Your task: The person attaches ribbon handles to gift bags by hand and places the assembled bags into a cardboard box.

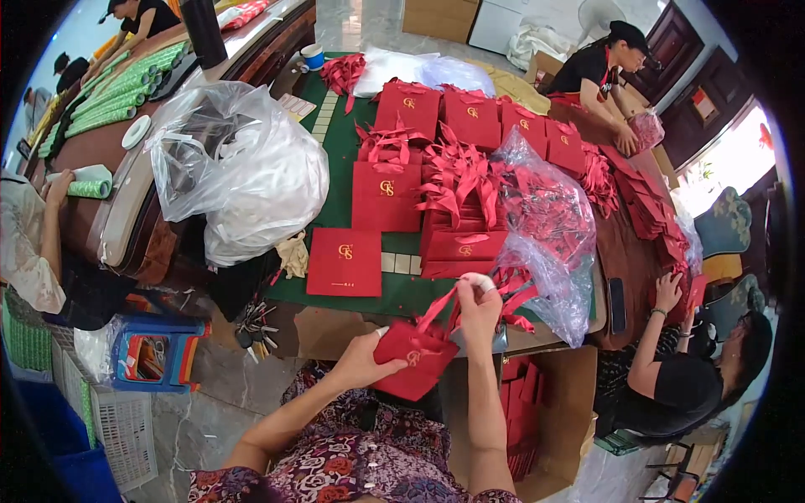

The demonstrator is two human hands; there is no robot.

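My left hand (366, 362) grips the side of a small red paper gift bag (412, 373) with a gold emblem, tilted in front of me. Above it my right hand (480, 312), white wrapping on a fingertip, is closed on the bag's red ribbon handle (435, 308). Just beyond, a flat red bag (342, 277) lies on the green table mat (334, 189). To its right are a stack of red bags (461, 261) with ribbon handles and a clear plastic sack (560, 289) of red ribbons. More red bags (407, 111) stand in a row behind.
A large clear plastic bag (268, 197) of white material sits at the left. By my right side stands an open cardboard box (574, 402) holding red bags. Co-workers (683, 377) work around the tables. Blue stools (155, 356) and a dark phone (616, 303) are nearby.
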